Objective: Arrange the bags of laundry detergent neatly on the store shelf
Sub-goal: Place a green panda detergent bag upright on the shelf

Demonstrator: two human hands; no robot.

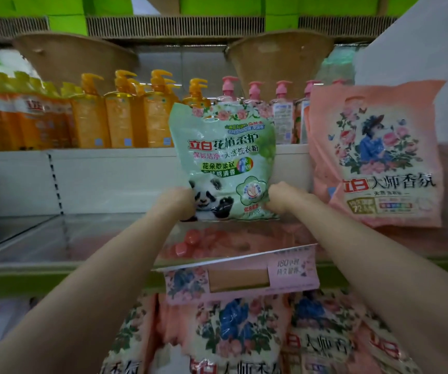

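soft, even indoor light, fairly dim, with no hard shadows. the green detergent bag (221, 160) at centre is sharpest, its film catching faint glare. the orange pump bottles (125, 114) at far left smear into blur, and the near pink bags (244, 336) are soft. wide-angle distortion bows the shelf edge (82, 153) and stretches the forearms.

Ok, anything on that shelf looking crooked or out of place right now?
Yes. The pink bag at the right of the middle shelf leans askew, its bottom edge slanting. The green panda bag, gripped at its lower corners by the left hand and right hand, is not yet set down.
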